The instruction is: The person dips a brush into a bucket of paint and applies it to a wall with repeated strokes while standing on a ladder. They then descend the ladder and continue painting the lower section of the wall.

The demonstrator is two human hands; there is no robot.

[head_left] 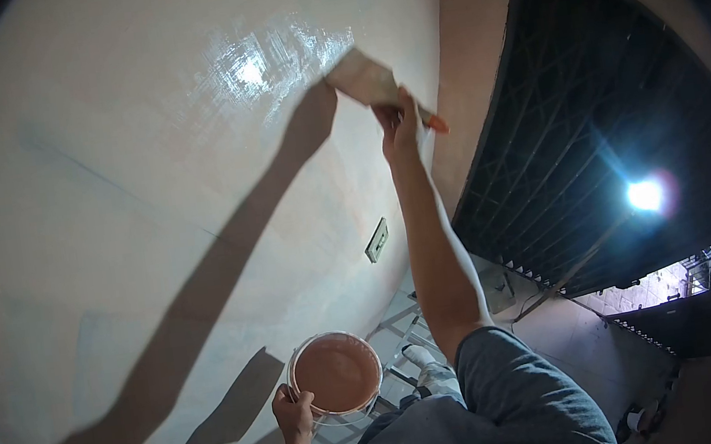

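Note:
My right hand (401, 126) is raised high with its fingers closed round the handle of a wide paintbrush (363, 77). The orange handle end sticks out behind the hand, and the bristle end is at the wall (146, 177). Wet, shiny strokes catch the light just left of the brush. Low down, my left hand (294, 414) grips the rim of a round bucket (380, 370), thumb over the edge. Pinkish-brown paint (336, 372) fills much of the bucket, and a thin wire handle hangs at its front.
A wall socket plate (377, 241) sits below my right arm. Under me are the rungs of a ladder (399, 323). To the right, a bright work lamp (644, 195) on a pole stands before a dark metal grille (572, 107). Long arm shadows fall across the wall.

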